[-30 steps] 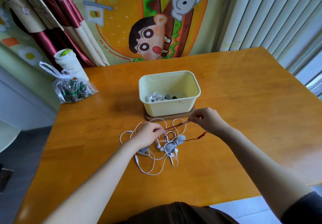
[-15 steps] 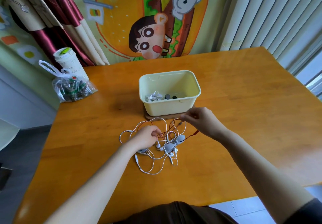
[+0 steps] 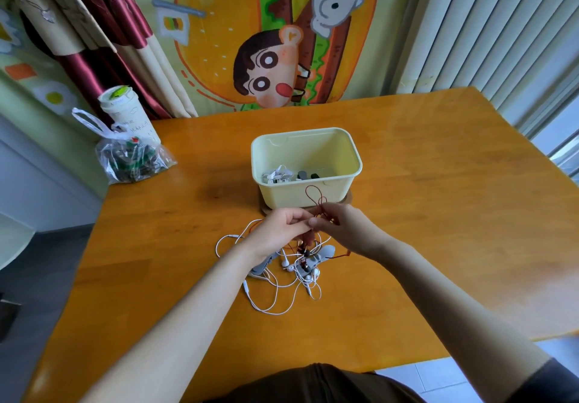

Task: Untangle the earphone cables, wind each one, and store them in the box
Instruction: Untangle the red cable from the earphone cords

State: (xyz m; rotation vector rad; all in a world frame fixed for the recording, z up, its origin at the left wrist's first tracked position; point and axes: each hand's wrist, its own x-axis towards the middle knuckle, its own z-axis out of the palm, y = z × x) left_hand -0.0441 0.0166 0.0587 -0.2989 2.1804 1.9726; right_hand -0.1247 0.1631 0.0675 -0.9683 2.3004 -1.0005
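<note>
A pale yellow box [image 3: 341, 189] stands on a wooden coaster mid-table, with wound white earphones [image 3: 277, 174] and dark items inside. In front of it lies a tangle of white earphone cables [image 3: 275, 296] with grey pieces [image 3: 322, 254]. A thin red cable [image 3: 315, 196] loops up in front of the box wall. My left hand [image 3: 282, 230] and my right hand [image 3: 344, 227] meet just above the tangle, and both pinch the red cable where their fingertips touch. The red cable's lower part trails down into the tangle.
A white cup [image 3: 125, 114] stands beside a clear plastic bag [image 3: 131, 161] at the table's far left corner. Curtains and a cartoon wall hanging stand behind the wooden table [image 3: 454, 214]. The table's near edge runs close to my body.
My hands were apart, stretching the red cable between them. They have come together in front of the box, and the red cable now stands up in a loop above my fingers.
</note>
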